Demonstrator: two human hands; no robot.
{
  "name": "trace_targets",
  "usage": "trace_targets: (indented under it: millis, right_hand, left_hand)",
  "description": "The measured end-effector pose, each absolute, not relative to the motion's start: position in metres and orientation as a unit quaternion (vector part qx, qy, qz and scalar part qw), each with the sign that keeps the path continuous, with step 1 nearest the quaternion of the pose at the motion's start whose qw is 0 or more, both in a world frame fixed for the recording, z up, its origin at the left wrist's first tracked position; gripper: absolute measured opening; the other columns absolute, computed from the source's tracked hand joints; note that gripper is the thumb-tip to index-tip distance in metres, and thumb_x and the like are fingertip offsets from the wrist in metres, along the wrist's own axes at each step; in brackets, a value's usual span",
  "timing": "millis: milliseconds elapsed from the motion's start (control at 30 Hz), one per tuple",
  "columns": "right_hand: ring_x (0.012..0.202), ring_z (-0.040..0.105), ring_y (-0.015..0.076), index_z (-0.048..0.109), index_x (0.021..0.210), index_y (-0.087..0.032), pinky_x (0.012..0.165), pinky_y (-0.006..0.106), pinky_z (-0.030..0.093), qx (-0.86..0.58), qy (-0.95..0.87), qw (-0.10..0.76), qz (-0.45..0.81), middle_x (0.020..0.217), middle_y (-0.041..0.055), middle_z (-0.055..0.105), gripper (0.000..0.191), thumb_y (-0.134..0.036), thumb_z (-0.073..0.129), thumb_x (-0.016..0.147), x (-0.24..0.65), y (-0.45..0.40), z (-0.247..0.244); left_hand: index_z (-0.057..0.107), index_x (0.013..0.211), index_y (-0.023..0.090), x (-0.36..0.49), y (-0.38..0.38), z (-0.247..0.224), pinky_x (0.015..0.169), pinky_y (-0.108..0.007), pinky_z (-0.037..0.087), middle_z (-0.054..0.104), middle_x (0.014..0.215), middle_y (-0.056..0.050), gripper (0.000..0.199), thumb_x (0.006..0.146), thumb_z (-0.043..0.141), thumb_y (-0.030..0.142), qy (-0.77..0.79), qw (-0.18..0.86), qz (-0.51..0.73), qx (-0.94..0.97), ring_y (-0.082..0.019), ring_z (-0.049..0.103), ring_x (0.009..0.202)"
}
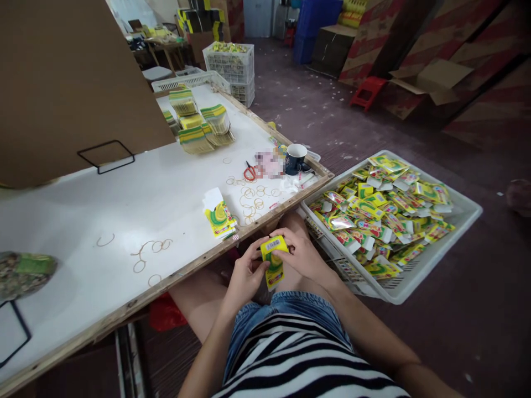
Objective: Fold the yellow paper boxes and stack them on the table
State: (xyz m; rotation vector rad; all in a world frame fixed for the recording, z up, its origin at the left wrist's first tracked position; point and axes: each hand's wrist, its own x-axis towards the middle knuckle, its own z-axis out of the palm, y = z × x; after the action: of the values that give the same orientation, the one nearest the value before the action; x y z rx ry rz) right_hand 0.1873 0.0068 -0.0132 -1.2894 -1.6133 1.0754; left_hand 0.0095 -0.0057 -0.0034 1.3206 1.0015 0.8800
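Observation:
A small yellow and green packet (274, 262) with a barcode near its top is held between both hands above my lap. My left hand (248, 273) grips its left side with thumb and fingers. My right hand (302, 255) pinches its upper right part, the thumb lying over the front. Close to the table edge, a small pile of similar yellow packets (219, 218) with white flaps lies on the white table (124, 215). To the right stands a white plastic basket (435, 265) filled with many such packets.
Rubber bands (251, 205), red-handled scissors (249, 172) and a dark mug (296, 160) are on the table. Bundled stacks of cards (199, 138) stand farther back. A red stool (368, 93), cartons and a white crate (232, 63) are on the floor beyond.

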Motion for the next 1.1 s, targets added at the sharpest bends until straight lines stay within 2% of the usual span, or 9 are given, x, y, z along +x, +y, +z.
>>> trace_targets:
  millis: [233,300,400,467,567,733,833,967,1100]
  right_hand:
    - [0.045,0.050,0.0126,0.058,0.127,-0.021,0.046,0.022,0.036,-0.508,-0.654,0.374,0.418,0.053,-0.0071,0.058,0.046,-0.031,0.066,0.083,0.189,0.011,-0.019]
    - [0.053,0.056,0.0131,0.061,0.126,-0.021,0.050,0.023,0.042,-0.491,-0.654,0.403,0.411,0.069,-0.0015,0.068,0.043,-0.036,0.064,0.085,0.190,0.011,-0.019]
    - [0.088,0.067,0.0183,0.069,0.115,-0.023,0.075,0.029,0.053,-0.462,-0.631,0.478,0.401,0.107,0.0066,0.072,0.031,-0.038,0.059,0.090,0.187,0.010,-0.018]
    - [0.098,0.066,0.0206,0.072,0.109,-0.023,0.084,0.034,0.053,-0.447,-0.602,0.516,0.414,0.108,0.0075,0.072,0.026,-0.036,0.058,0.091,0.184,0.008,-0.014]
    - [0.092,0.066,0.0214,0.074,0.101,-0.024,0.084,0.037,0.054,-0.463,-0.595,0.550,0.360,0.097,0.0067,0.073,0.020,-0.032,0.059,0.091,0.191,0.002,-0.007]
    - [0.094,0.057,0.0262,0.074,0.096,-0.022,0.091,0.049,0.047,-0.646,-0.494,0.582,-0.011,0.094,0.0108,0.062,0.019,-0.031,0.059,0.089,0.256,-0.010,-0.001]
    - [0.105,0.052,0.0297,0.073,0.101,-0.019,0.096,0.052,0.043,-0.705,-0.459,0.531,-0.096,0.104,0.0137,0.054,0.023,-0.033,0.063,0.086,0.282,-0.019,-0.011]
    - [0.102,0.054,0.0268,0.069,0.102,-0.021,0.091,0.046,0.047,-0.683,-0.500,0.533,0.005,0.102,0.0112,0.056,0.020,-0.028,0.055,0.089,0.253,-0.026,-0.025]
    - [0.092,0.059,0.0211,0.069,0.098,-0.022,0.085,0.038,0.050,-0.595,-0.566,0.545,0.168,0.096,0.0074,0.061,0.018,-0.023,0.052,0.091,0.203,-0.022,-0.023]
  left_hand:
    - [0.052,0.127,0.020,0.008,-0.003,0.003,0.084,-0.033,0.056,0.071,0.108,-0.010,0.053,0.079,0.072,0.028,0.415,0.623,0.409,0.523,-0.022,0.068,0.098]
    - [0.053,0.124,0.019,0.008,-0.001,0.004,0.077,-0.030,0.057,0.072,0.103,-0.009,0.054,0.076,0.075,0.027,0.411,0.630,0.416,0.511,-0.022,0.069,0.094]
    - [0.056,0.121,0.019,0.014,-0.002,0.002,0.071,-0.028,0.057,0.073,0.098,-0.009,0.052,0.074,0.077,0.027,0.408,0.643,0.414,0.499,-0.021,0.071,0.086]
    - [0.057,0.119,0.018,0.021,-0.003,0.000,0.075,-0.031,0.057,0.073,0.101,-0.009,0.050,0.074,0.076,0.027,0.406,0.640,0.419,0.500,-0.021,0.070,0.086]
    - [0.055,0.123,0.020,0.029,0.000,-0.002,0.087,-0.035,0.055,0.071,0.105,-0.010,0.048,0.079,0.071,0.030,0.415,0.601,0.432,0.529,-0.022,0.069,0.095]
    - [0.053,0.125,0.019,-0.005,0.034,0.002,0.110,-0.040,0.037,0.057,0.130,-0.013,0.048,0.081,0.066,0.034,0.564,0.273,0.489,0.606,-0.025,0.051,0.126]
    - [0.044,0.133,0.008,-0.043,0.063,0.003,0.113,-0.046,0.030,0.049,0.136,-0.022,0.068,0.075,0.069,0.034,0.700,0.097,0.436,0.557,-0.032,0.043,0.131]
    - [0.036,0.140,0.005,-0.072,0.087,-0.004,0.100,-0.053,0.041,0.065,0.108,-0.017,0.084,0.071,0.070,0.041,0.796,0.120,0.295,0.514,-0.034,0.058,0.108]
    - [0.053,0.127,0.008,-0.076,0.089,-0.009,0.073,-0.036,0.050,0.065,0.080,-0.006,0.066,0.070,0.067,0.038,0.773,0.217,0.304,0.512,-0.022,0.061,0.073]
